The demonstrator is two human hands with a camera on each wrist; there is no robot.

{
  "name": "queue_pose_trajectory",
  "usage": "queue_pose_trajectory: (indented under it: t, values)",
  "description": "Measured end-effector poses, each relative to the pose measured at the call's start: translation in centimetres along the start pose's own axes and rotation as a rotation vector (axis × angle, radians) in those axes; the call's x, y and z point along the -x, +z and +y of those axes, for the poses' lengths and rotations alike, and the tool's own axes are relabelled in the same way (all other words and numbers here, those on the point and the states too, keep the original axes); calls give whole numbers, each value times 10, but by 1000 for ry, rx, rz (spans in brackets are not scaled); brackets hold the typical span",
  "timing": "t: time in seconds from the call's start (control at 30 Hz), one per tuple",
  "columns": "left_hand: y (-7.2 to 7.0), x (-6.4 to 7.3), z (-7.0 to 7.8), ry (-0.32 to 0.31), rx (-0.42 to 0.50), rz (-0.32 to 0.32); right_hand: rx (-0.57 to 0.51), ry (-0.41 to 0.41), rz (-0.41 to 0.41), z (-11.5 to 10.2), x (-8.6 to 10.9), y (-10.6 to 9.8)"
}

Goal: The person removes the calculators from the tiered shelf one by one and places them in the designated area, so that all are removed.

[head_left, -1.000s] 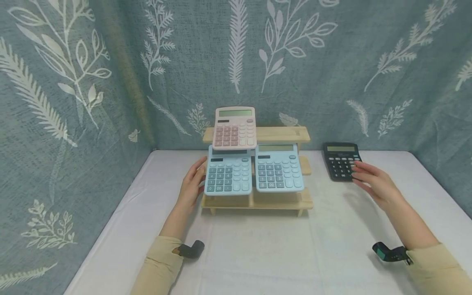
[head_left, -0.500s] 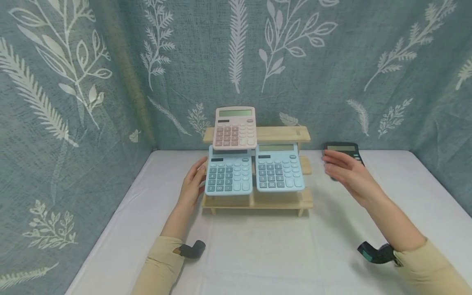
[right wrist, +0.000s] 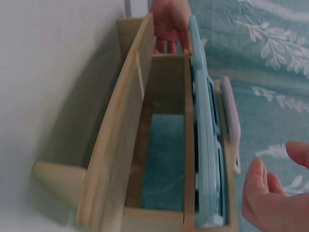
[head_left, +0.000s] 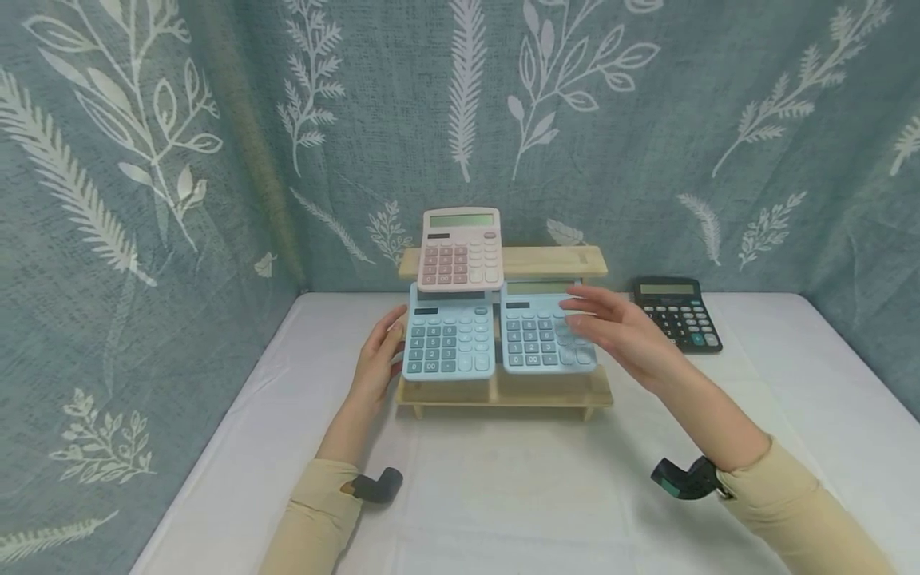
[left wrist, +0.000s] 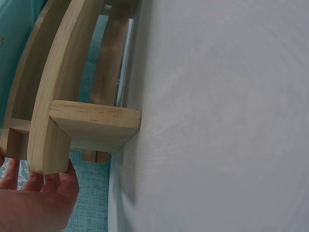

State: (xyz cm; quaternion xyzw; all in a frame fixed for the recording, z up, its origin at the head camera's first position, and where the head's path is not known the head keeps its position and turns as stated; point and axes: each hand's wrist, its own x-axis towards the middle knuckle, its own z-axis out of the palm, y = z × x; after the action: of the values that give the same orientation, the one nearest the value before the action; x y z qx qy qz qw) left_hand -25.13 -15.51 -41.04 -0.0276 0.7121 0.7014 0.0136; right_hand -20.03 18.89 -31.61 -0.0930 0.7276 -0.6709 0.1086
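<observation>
A tiered wooden stand (head_left: 553,391) holds two light blue calculators side by side, the left one (head_left: 449,339) and the right one (head_left: 535,335). Above them leans a pink calculator (head_left: 462,251). My left hand (head_left: 377,351) rests at the stand's left end, beside the left blue calculator. In the left wrist view its fingers (left wrist: 50,181) touch the end of the wooden frame (left wrist: 48,140), their tips partly hidden. My right hand (head_left: 621,331) is in front of the right blue calculator, covering some keys. The right wrist view shows its fingers (right wrist: 256,179) relaxed, apart from the calculators and holding nothing.
A black calculator (head_left: 683,315) lies on the white tablecloth (head_left: 517,479) right of the stand, partly behind my right hand. A blue-green curtain (head_left: 402,120) with white leaf patterns hangs behind and along the sides.
My right hand has moved left from the black calculator to the front of the right blue calculator, uncovering the black one's keys. My left hand and the calculators stay in place.
</observation>
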Motion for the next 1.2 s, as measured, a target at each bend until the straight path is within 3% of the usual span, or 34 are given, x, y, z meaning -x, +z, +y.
queue_pose_trajectory:
  t: [0.27, 0.7, 1.03, 1.2]
  values:
    - [0, -2, 0, -7, 16, 15, -57, 5, -46, 0, -21, 20]
    - [0, -1, -2, 4, 9, 8, -118, 55, -43, -6, -49, 45]
    - [0, 3, 2, 0, 3, 0, -258, 94, -51, -13, -62, 56]
    - [0, 1, 0, -5, 0, 5, -275, 106, -49, -14, -70, 60]
